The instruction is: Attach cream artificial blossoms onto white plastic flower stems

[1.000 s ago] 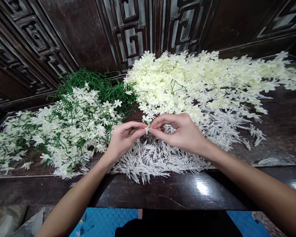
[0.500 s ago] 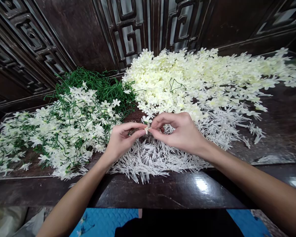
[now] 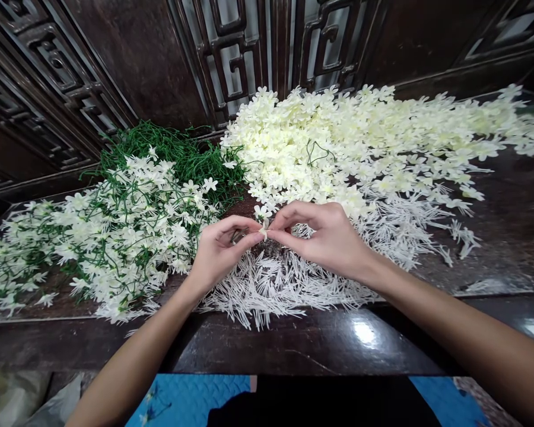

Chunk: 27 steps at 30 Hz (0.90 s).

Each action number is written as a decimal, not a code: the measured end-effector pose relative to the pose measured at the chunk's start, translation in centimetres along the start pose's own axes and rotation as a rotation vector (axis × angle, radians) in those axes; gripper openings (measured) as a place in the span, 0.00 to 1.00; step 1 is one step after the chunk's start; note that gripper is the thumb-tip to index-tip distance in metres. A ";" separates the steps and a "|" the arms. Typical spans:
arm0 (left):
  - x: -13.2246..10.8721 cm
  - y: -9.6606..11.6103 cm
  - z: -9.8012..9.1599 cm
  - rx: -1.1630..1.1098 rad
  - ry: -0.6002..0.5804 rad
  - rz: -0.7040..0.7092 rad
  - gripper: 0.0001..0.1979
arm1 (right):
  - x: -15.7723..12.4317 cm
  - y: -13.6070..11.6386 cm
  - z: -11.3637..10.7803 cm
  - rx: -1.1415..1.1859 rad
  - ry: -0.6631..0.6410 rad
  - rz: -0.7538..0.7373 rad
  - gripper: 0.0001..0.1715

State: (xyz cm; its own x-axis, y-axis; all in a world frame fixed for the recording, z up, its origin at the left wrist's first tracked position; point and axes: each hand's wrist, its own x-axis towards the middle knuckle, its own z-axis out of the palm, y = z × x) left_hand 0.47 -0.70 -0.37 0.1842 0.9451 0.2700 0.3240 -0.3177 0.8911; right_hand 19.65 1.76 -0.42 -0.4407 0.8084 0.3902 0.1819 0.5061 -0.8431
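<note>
A small white flower (image 3: 264, 229) is held in the air between a person's two hands, above the middle of a long dark wooden bench (image 3: 320, 353). The left hand (image 3: 220, 249) pinches it from one side, thumb and forefinger closed on it, with a small gap between them further back. The right hand (image 3: 327, 237) meets it from the other side, thumb and forefinger pressed together at the tips and bowed apart behind. Just which part each hand grips is too small for me to tell.

Directly below the hands, a heap of thin white sprigs (image 3: 285, 290) spreads towards the bench's front edge; more of them lie beyond the right forearm. Behind the right hand rises a broad bank of cream-white blossoms (image 3: 302, 160), trailing off far to the right, with a loose green stem (image 3: 319, 154) lying on top. To the left of the hands is a mound of white flowers on green stems (image 3: 129, 237), and behind it a tangle of bare green stems (image 3: 169, 148).

At the back stands a dark wooden panel with carved openwork (image 3: 235, 59). Below the bench's front edge I see the person's black clothing (image 3: 320, 403), a blue quilted mat (image 3: 200, 400) and, at far left, crumpled plastic (image 3: 22, 400).
</note>
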 end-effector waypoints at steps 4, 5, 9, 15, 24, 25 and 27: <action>0.0 0.0 -0.1 0.015 -0.006 0.020 0.08 | -0.1 0.1 -0.1 0.010 -0.005 -0.034 0.03; 0.0 0.0 0.0 0.015 -0.007 0.024 0.08 | -0.1 0.1 -0.1 0.014 -0.008 -0.042 0.03; 0.0 0.1 0.0 -0.001 -0.002 0.031 0.09 | 0.0 0.2 0.0 0.018 -0.004 -0.073 0.05; -0.2 0.0 0.2 -0.030 0.001 0.038 0.09 | 0.0 0.0 0.0 0.060 0.035 -0.042 0.05; -0.2 0.1 0.3 0.008 0.060 0.029 0.07 | 0.0 -0.6 -0.1 0.150 0.017 0.031 0.05; -0.2 0.1 0.3 0.007 0.057 0.029 0.07 | 0.0 -0.6 0.0 0.151 0.019 0.037 0.05; -0.2 0.2 0.3 0.005 0.052 0.026 0.07 | 0.0 -0.6 0.0 0.153 0.027 0.049 0.06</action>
State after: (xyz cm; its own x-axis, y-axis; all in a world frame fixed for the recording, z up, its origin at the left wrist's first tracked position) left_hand 0.73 -1.00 -0.33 0.1445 0.9392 0.3114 0.3248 -0.3423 0.8817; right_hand 19.54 1.47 0.04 -0.4101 0.8401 0.3551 0.0655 0.4155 -0.9072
